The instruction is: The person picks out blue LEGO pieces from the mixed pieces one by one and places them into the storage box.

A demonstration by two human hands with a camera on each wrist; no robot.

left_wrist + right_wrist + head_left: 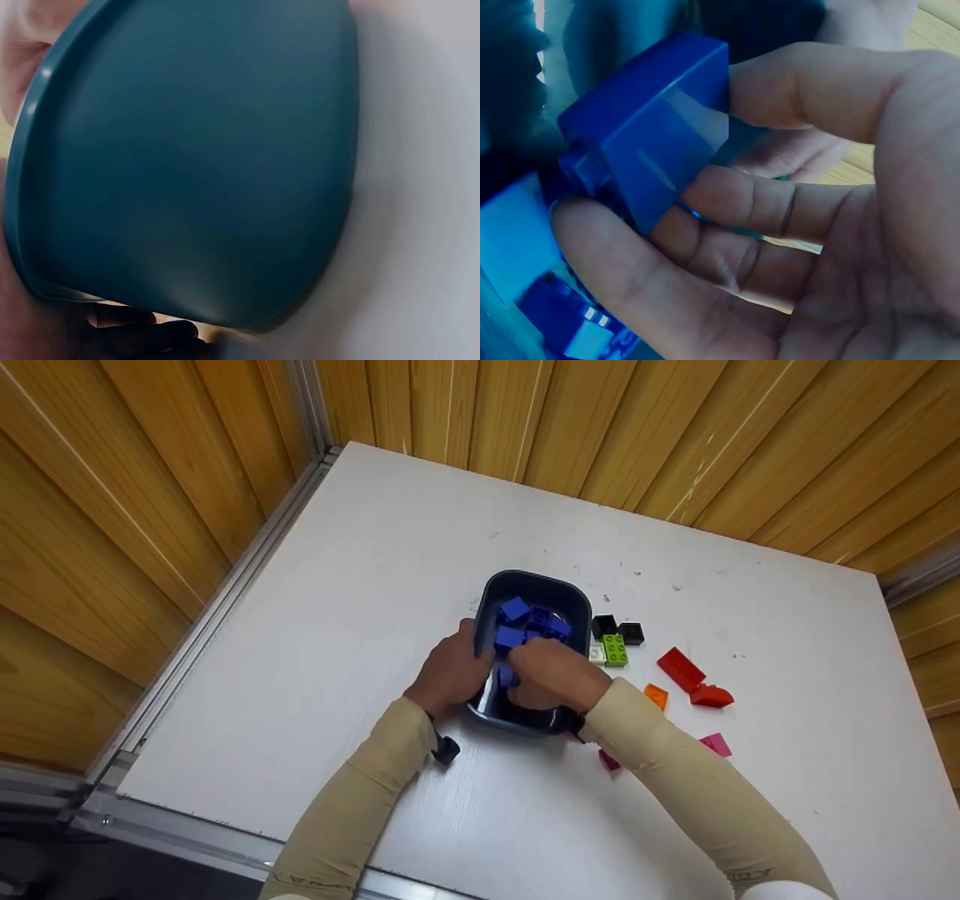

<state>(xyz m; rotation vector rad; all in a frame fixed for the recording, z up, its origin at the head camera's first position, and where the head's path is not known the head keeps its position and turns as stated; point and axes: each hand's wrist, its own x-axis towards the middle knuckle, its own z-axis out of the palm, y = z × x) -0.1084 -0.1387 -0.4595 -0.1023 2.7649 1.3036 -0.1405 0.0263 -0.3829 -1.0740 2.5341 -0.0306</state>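
A dark blue-grey bin (501,585) sits mid-table with several blue bricks (514,609) inside. My left hand (450,671) grips the bin's left rim; in the left wrist view the bin's outer wall (202,165) fills the frame, with fingers (142,330) under its lower edge. My right hand (555,675) reaches into the near end of the bin. In the right wrist view it (727,172) pinches a blue brick (652,135) between its curled fingers, over more blue bricks (562,330) below.
Loose bricks lie right of the bin: two black (604,625), a green (615,650), a white (597,653), two red (680,669), an orange (656,695) and a pink (716,745). Wooden walls stand behind and to the left. The table's metal-framed edge (187,832) is near me.
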